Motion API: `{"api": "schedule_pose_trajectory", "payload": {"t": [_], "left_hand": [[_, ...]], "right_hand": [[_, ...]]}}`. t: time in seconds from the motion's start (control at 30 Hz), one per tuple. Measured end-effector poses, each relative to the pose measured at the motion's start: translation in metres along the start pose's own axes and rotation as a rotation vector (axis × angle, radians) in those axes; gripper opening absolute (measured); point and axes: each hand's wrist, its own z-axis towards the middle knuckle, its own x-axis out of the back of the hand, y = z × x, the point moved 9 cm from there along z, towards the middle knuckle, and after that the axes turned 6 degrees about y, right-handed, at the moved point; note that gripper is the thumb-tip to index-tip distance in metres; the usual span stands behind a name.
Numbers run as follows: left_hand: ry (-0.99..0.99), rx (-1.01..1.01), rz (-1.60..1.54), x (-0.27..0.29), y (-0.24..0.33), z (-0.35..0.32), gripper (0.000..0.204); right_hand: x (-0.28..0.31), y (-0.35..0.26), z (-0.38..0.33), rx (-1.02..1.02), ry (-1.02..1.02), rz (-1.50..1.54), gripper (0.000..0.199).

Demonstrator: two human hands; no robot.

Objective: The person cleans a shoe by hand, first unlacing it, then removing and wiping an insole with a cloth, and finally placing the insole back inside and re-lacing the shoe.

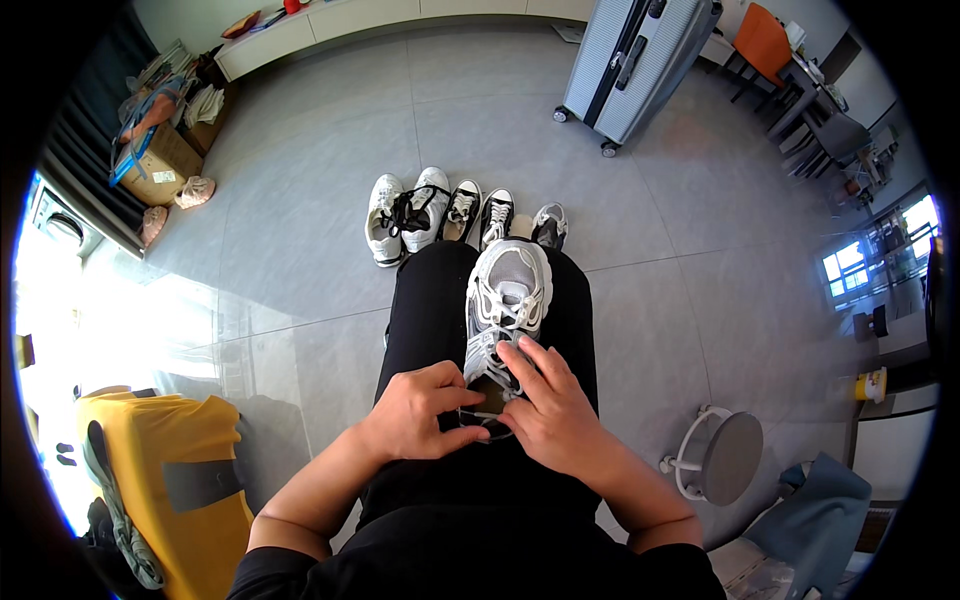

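A white and grey lace-up sneaker (510,290) rests on my black-trousered lap, its toe pointing away from me. My left hand (425,410) is closed at the left side of the shoe's opening, index finger and thumb curled at the collar. On the other side, my right hand (550,405) grips the collar and tongue, two fingers stretched over the laced part and the thumb near the opening. A thin pale strip, perhaps a lace, crosses the opening between both hands. White laces (512,308) run across the upper. The heel is partly hidden by my hands.
Beyond my knees stand white sneakers (383,220) with black laces, black-and-white canvas shoes (497,215) and a grey shoe (549,225). A silver suitcase (630,70) stands far right. A round stool (732,457) is at right, a yellow-draped seat (170,440) at left.
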Motion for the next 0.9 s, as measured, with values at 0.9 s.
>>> {"api": "schedule_pose_trajectory", "payload": {"t": [0.9], "left_hand": [[0.176, 0.304, 0.181, -0.028, -0.050, -0.002, 0.045]], "right_hand": [[-0.017, 0.047, -0.041, -0.739, 0.146, 0.414, 0.065]]}}
